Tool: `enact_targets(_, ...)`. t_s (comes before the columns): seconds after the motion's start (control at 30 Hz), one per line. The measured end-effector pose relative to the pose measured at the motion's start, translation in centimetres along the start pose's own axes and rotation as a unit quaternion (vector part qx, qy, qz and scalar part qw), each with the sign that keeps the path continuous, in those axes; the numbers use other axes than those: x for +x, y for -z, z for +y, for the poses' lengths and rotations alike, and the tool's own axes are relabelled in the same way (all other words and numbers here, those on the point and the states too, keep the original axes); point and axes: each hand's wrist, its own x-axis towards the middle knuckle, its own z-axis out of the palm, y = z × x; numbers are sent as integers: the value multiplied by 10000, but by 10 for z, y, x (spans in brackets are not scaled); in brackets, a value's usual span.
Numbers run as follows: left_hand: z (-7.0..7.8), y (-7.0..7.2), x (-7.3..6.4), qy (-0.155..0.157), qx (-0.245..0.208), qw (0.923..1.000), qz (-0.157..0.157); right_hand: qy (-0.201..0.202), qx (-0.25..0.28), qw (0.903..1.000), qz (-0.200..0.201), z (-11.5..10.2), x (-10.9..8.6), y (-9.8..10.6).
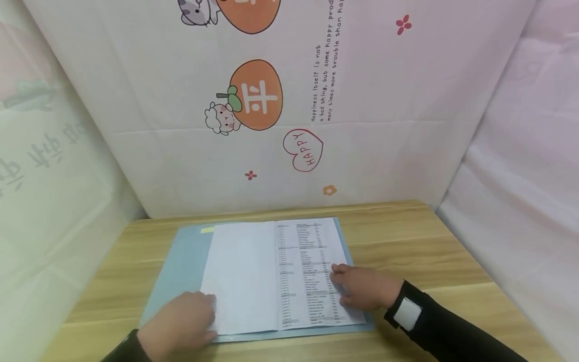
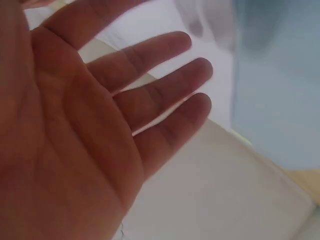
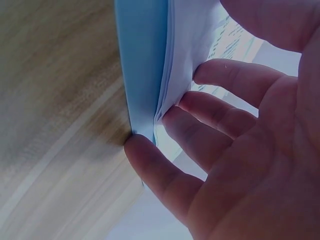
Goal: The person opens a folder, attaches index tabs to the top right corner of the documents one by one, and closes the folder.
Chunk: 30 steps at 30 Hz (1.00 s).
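A light blue folder (image 1: 190, 256) lies spread on the wooden table with white paper sheets on it. The left sheet (image 1: 244, 276) is blank, while the right sheet (image 1: 312, 271) carries printed columns of text with grey bands. My left hand (image 1: 183, 319) is at the lower left edge of the blank sheet, over the folder; in the left wrist view its fingers (image 2: 165, 92) are nearly straight and spread. On the other side, my right hand (image 1: 364, 287) rests at the right edge of the printed sheet. Its fingertips (image 3: 175, 120) touch the paper edges, one beside the folder's rim.
The wooden table (image 1: 398, 236) extends around the folder. A white cloth with cartoon prints (image 1: 384, 125) stands behind it, and white cloth walls (image 1: 520, 201) rise at both sides. A yellow tab (image 1: 207, 230) shows at the folder's upper left.
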Motion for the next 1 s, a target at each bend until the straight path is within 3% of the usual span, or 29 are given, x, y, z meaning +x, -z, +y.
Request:
enact_targets(0.07, 13, -1, 7, 102, -36, 9998, -137, -3, -12, 10000, 19, 0, 0, -1)
enact_targets(0.13, 28, -2, 12, -68, -65, 9999, -127, 17, -34, 10000, 38, 1, 0, -3)
enact_targets(0.3, 62, -15, 26, -1030, 10, 9941, 341, 120, -23, 9999, 70, 2, 2, -6)
enact_targets(0.43, 80, -28, 39, -1411, 17, 9898, 214, 120, 13, 9999, 75, 1, 3, -7)
enact_targets(0.57, 91, -33, 46, -1242, -84, 9920, -209, 96, 57, 9999, 93, -1, 2, -5)
enact_targets(1.0, 104, -37, 61, -857, -180, 9955, -362, 72, -10, 9998, 208, 4, 2, -9)
